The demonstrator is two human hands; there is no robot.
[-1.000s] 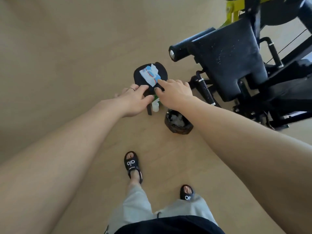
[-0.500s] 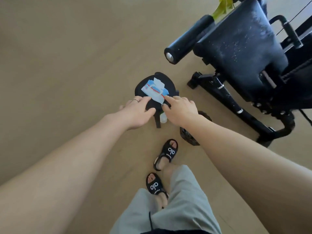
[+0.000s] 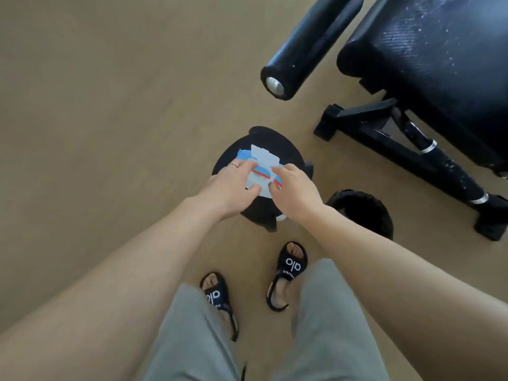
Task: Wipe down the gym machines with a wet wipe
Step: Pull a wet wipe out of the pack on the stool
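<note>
A blue, white and red pack of wet wipes (image 3: 261,171) lies on a small round black stool (image 3: 288,152) in the middle of the view, its white flap lifted at the far side. My left hand (image 3: 231,185) grips the pack's left end, a ring on one finger. My right hand (image 3: 294,188) pinches at the pack's right side near the opening. The black gym machine (image 3: 428,64) with a padded seat and a padded roller bar (image 3: 310,48) stands at the upper right.
A black waste bin (image 3: 360,213) stands on the floor just right of the stool, near my right forearm. The machine's black base bar (image 3: 412,160) runs along the floor at the right. My feet in black sandals (image 3: 288,273) stand below the stool. Beige floor stretches left.
I have stepped closer and the view now looks more steeply down. Both hands moved from the stool's near edge onto the wipes pack and took hold of it.
</note>
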